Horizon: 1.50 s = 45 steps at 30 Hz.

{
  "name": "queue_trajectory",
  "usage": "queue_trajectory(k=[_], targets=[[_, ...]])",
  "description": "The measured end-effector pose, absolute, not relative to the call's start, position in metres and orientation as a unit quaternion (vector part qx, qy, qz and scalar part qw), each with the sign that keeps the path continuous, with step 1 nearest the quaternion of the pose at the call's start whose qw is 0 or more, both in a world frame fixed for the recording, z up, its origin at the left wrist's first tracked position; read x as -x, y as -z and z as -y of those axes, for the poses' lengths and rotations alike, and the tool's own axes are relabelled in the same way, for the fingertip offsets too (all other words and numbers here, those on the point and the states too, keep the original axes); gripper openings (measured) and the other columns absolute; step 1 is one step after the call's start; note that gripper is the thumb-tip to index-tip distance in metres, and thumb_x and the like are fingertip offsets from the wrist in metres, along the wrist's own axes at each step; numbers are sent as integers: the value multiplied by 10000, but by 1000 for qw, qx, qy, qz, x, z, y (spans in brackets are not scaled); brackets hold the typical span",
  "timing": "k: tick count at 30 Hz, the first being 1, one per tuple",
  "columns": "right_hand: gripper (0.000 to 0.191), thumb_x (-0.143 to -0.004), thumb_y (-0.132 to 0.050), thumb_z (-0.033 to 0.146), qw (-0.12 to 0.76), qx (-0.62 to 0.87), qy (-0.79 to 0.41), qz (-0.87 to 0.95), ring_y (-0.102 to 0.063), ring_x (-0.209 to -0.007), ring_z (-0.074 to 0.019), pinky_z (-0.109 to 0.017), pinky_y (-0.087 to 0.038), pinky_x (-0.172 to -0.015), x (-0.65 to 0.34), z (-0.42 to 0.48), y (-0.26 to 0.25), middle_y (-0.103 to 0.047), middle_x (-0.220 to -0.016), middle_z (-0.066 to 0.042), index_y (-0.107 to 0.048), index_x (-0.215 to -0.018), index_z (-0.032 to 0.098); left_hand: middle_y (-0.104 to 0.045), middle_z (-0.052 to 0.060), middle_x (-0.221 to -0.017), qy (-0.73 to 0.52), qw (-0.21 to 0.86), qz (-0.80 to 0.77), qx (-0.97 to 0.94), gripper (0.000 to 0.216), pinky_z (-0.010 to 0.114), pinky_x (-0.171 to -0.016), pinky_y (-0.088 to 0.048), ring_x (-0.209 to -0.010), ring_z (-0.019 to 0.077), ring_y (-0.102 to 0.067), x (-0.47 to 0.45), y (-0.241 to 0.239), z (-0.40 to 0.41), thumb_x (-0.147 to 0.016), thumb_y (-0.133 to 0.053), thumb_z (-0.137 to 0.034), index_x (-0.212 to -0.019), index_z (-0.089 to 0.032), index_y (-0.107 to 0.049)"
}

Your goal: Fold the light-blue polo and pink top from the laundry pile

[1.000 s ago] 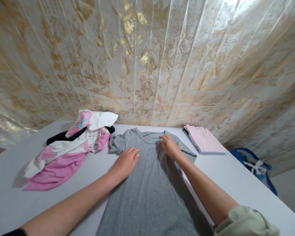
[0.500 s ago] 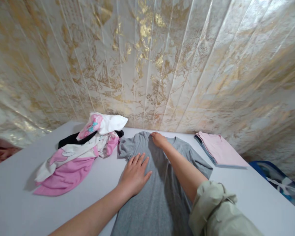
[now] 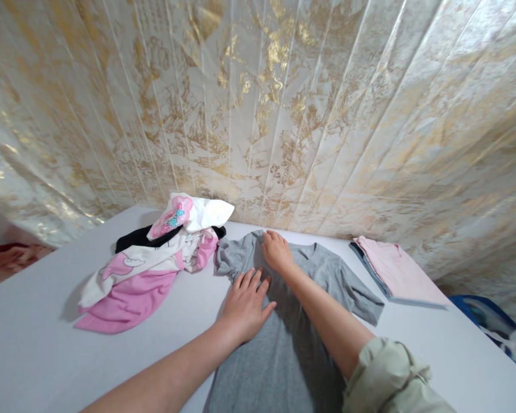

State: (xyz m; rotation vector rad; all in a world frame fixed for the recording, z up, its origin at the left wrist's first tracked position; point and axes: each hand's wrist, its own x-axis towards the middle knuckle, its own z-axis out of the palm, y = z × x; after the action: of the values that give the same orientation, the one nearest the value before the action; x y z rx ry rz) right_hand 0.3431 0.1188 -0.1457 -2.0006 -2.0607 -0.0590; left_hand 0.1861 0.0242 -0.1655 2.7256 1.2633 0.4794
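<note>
A grey short-sleeved T-shirt (image 3: 275,355) lies spread on the white table, collar end at the far side and its lower part running out of view towards me. My left hand (image 3: 247,307) rests flat on the shirt's left side, fingers spread, holding nothing. Farther up, my right hand (image 3: 278,252) touches the cloth near the collar and left shoulder. Its fingers are slightly bent and lie on the fabric, with no fold visible in them. The left sleeve (image 3: 230,255) is bunched, while the right sleeve (image 3: 361,295) lies spread out.
Left of the shirt sits a loose heap of pink, white and black clothes (image 3: 141,287). A folded pile with a pink garment (image 3: 398,267) on top lies at the right on the white table (image 3: 176,338). Beyond the right edge is a blue-edged bag (image 3: 490,321). A gold-patterned curtain (image 3: 258,115) hangs behind.
The view has shifted, so everything sits slightly farther right. My right hand's fingers look less closed at the collar. My left hand stays flat on the shirt.
</note>
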Motion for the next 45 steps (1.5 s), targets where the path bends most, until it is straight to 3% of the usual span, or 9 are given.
queue_trajectory(k=[4,9,15,18,23,27,31,37,45], targets=[[417,-961,-337,238,140,649,-41,747,-458,-1276,-195,-352,-331,-1053,-330,-86,154,-506,-1401,-86,-510,-1338,193,-520,124,-1395,-198,64,-405,-890,391,482,-1119,-288,-1332,300,-412,-186,160,-21,-901,-528,-362,-1243,-186,-591],[478,-983,-337,357,153,636,-13,756,-324,-1381,-196,-429,-220,-1131,-329,-68,166,-389,-1505,-55,-401,-1433,207,-672,51,-978,-287,109,-444,-842,259,339,-919,-456,-987,191,-606,-174,148,-48,-926,-389,-168,-930,-207,-645],[552,-974,-355,458,143,630,5,763,-296,-1400,-216,-437,-197,-1141,-329,-67,168,-355,-1523,-71,-363,-1464,203,-585,105,-1267,-187,34,-571,-798,291,386,-944,-434,-1183,252,-525,-137,144,-114,-924,-436,-248,-1174,-199,-576],[556,-975,-349,464,140,631,4,763,-295,-1400,-218,-440,-197,-1141,-329,-66,168,-357,-1522,-72,-360,-1467,205,-586,130,-1245,-114,-19,-626,-771,324,425,-909,-437,-1176,291,-523,-124,143,-122,-928,-423,-342,-1162,-186,-584],[544,-976,-348,468,142,627,2,766,-298,-1397,-220,-434,-194,-1141,-329,-65,167,-362,-1521,-61,-370,-1461,222,-600,150,-1156,-68,-94,-652,-750,287,399,-871,-445,-1092,302,-567,-118,125,-113,-878,-457,-271,-1109,-154,-584],[538,-975,-352,471,139,628,1,766,-296,-1395,-219,-438,-195,-1138,-329,-65,166,-366,-1519,-58,-373,-1458,238,-621,187,-1138,-72,-50,-670,-737,329,374,-800,-467,-1053,315,-604,-116,108,-113,-886,-464,-343,-1123,-132,-554],[532,-974,-357,468,141,624,-2,768,-295,-1395,-221,-443,-195,-1135,-329,-65,166,-369,-1517,-57,-377,-1456,242,-701,122,-859,-75,64,-671,-735,299,340,-686,-453,-836,285,-660,-105,116,-117,-874,-479,-440,-898,-174,-612],[526,-974,-366,456,145,627,-2,765,-303,-1390,-223,-442,-190,-1134,-329,-65,167,-373,-1515,-62,-382,-1453,239,-619,-17,-614,-182,194,-619,-739,123,251,-563,-400,-611,168,-600,-104,145,-125,-734,-610,-267,-655,-203,-541],[523,-970,-383,455,150,624,-4,767,-301,-1390,-224,-441,-191,-1134,-330,-66,169,-379,-1512,-52,-387,-1450,246,-627,-14,-783,-318,140,-630,-695,42,232,-684,-431,-768,144,-618,-100,132,-120,-839,-456,-225,-863,-209,-486]])
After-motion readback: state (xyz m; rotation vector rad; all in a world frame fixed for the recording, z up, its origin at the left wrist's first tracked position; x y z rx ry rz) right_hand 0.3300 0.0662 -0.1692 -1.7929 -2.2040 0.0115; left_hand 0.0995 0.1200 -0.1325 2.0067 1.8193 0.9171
